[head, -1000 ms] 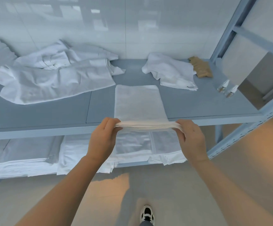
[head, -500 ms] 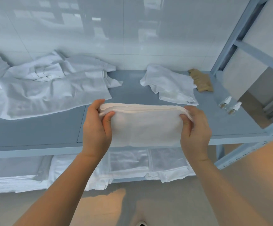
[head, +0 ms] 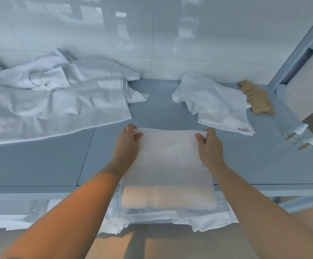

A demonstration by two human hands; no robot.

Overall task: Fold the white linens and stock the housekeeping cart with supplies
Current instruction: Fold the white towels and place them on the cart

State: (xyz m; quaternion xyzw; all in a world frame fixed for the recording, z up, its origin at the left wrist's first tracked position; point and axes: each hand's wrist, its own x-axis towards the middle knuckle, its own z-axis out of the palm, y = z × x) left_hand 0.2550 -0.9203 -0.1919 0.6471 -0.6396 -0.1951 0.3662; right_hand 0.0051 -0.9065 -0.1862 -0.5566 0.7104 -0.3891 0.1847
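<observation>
A white towel (head: 167,165) lies folded over on the grey shelf (head: 39,161), its near end hanging over the front edge. My left hand (head: 127,144) pinches the far left corner of the folded towel. The far right corner is pinched by my right hand (head: 209,146). A large crumpled white sheet (head: 54,101) is spread at the left of the shelf. Another loose white linen (head: 215,101) lies at the back right.
A tan cloth (head: 256,100) sits at the back right corner beside a blue rack post (head: 297,45). Two small clear bottles (head: 301,137) lie near the shelf's right edge. Stacked white linens (head: 152,217) fill the lower shelf. A tiled wall (head: 152,34) backs the shelf.
Both hands carried the towel's near end up and away, laying it over the part on the shelf, so the towel is now folded in half. The camera moved closer.
</observation>
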